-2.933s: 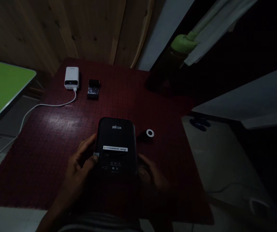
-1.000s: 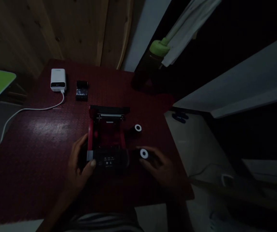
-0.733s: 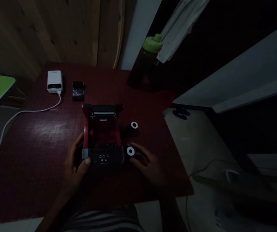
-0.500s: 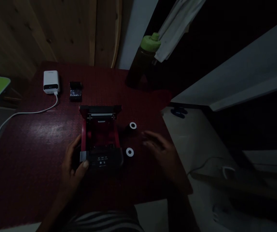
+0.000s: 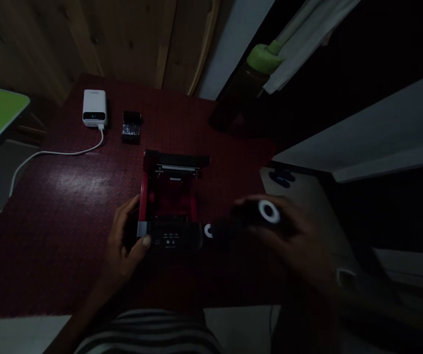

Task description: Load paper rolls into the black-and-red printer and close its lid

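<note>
A small black printer (image 5: 174, 238) with a red interior stands on the table, its lid (image 5: 178, 160) tipped up at the back and its bay showing. My left hand (image 5: 125, 241) grips its front left corner, thumb on top and fingers along the side. My right hand (image 5: 292, 226), somewhat blurred, is closed around a dark roll with a white ring-shaped end (image 5: 269, 211), off to the right of the printer. A second dark roll with a white end (image 5: 208, 230) lies against the printer's right side, partly lost in shadow.
On the dark red table (image 5: 78, 231) a white power bank (image 5: 95, 105) trails a white cable (image 5: 64, 154) leftward. Beside it lies a small black-and-shiny ribbon-like piece (image 5: 131, 128). A bottle with a green cap (image 5: 265, 59) stands at the back right. Blue slippers (image 5: 282, 178) are on the floor.
My right hand has taken hold of one dark roll beside the printer and carried it to the right. My left hand keeps its grip on the printer. The camera view has shifted.
</note>
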{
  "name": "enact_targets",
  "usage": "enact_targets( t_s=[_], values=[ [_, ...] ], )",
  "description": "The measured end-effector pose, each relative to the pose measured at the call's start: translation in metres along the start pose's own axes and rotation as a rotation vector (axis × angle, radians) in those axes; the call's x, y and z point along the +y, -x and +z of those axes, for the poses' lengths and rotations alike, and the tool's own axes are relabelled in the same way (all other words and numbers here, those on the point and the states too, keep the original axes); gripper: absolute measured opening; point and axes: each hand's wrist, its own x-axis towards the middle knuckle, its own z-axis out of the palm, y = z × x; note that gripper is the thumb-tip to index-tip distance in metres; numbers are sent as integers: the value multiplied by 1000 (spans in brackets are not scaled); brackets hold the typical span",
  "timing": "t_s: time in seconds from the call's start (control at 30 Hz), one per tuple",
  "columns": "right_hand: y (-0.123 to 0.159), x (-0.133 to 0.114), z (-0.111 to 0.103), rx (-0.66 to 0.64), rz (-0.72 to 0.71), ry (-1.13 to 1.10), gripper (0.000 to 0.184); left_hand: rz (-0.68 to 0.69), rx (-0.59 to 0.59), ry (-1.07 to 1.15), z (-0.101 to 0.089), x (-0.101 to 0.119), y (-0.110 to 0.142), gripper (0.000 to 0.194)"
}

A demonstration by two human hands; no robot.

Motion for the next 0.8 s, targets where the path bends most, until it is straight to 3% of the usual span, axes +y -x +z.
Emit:
enact_targets(
  t_s=[0.07, 0.1, 0.17, 0.27, 0.33, 0.43, 0.67, 0.8],
  values=[
    [4, -30, -14, -186, -231, 27, 20, -4, 1, 3, 1, 3, 0, 67],
    [3, -41, -13, -311, -303, 55, 25, -5, -2, 5, 1, 4, 0, 67],
    [-7, -57, 6, -445, -397, 214, 34, -3, -12, 9, 1, 5, 0, 66],
    [-28, -65, 55, -499, -518, 504, 33, 42, -18, 1, 0, 3, 0, 64],
    [-37, -68, 84, -551, -500, 700, 36, 67, -22, -9, -1, 1, -1, 64],
    [-43, -73, 107, -626, -420, 861, 38, 76, -29, -24, -1, -1, 0, 64],
    [-62, -77, 116, -797, -151, 864, 45, 97, -38, -28, 0, -2, 0, 66],
    [-72, -66, 119, -791, -106, 745, 39, 116, -47, -18, 0, -2, -1, 67]
  ],
)
